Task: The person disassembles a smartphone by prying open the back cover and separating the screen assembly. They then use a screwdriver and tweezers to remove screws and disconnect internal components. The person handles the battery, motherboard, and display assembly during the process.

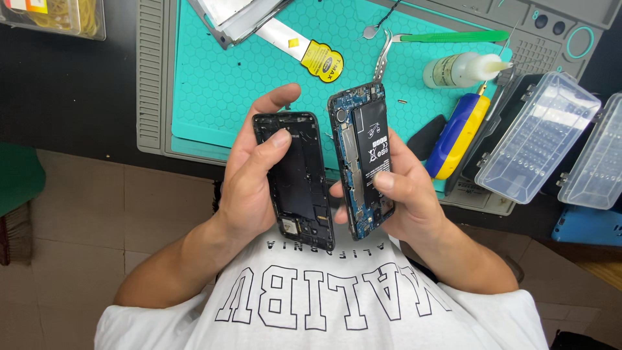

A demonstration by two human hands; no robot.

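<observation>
My left hand (249, 178) grips a black phone frame (299, 185), thumb pressed on its upper inner face, the part held upright above my lap. My right hand (405, 188) holds the opened phone body (363, 155), its black battery and blue circuit board facing me, thumb laid across the battery's lower half. The two parts stand side by side, a narrow gap between them, in front of the teal work mat (220, 84).
On the mat lie metal tweezers (383, 55), a green tool (453, 36), a white squeeze bottle (463, 68), a blue and yellow screwdriver handle (459, 133) and a yellow-tagged strip (304, 50). Clear plastic bit cases (541, 146) stand at the right. A metal phone part (236, 16) rests at the top.
</observation>
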